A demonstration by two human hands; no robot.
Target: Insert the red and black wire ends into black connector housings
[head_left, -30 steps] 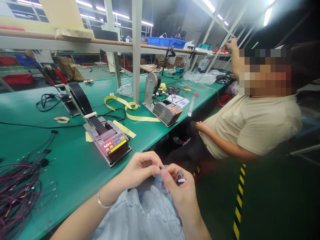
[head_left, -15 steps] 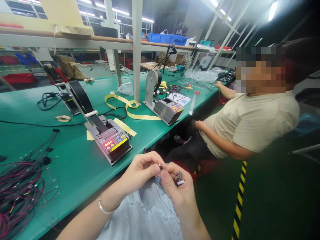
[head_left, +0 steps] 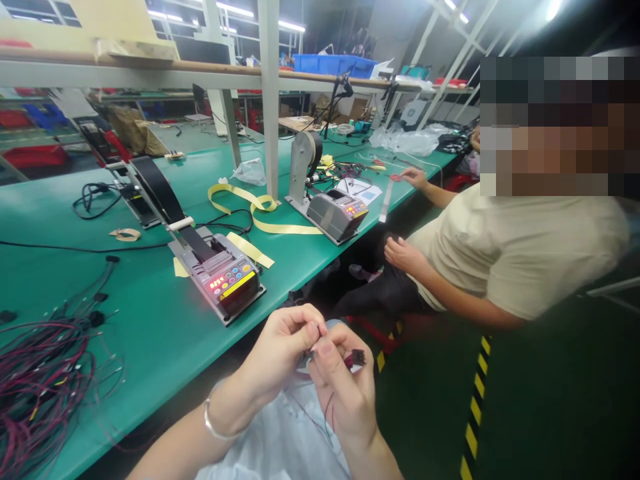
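Just above my lap, both hands meet with fingertips touching. My left hand [head_left: 287, 347] is closed in a pinch; the small thing between its thumb and finger is mostly hidden. Wrapped in my right hand [head_left: 345, 393] is a wire harness, whose black connector [head_left: 357, 358] sticks out beside the fingers with dark red wire at its base. Thin wires [head_left: 327, 410] hang below the right palm over my light blue clothing. The right thumb and forefinger press together close to the left fingertips.
A tape dispenser [head_left: 225, 273] with a lit display stands on the green table [head_left: 150, 293]; a second dispenser [head_left: 337, 213] is farther right. Loose wire harnesses [head_left: 45, 380] lie at left, yellow tape [head_left: 285, 229] behind. A co-worker [head_left: 500, 247] sits at right. A metal post [head_left: 269, 100] rises midway.
The black connector in my right hand has turned, and the white piece beside it no longer shows. My hands shifted slightly left. The co-worker's far hand came nearer along the table.
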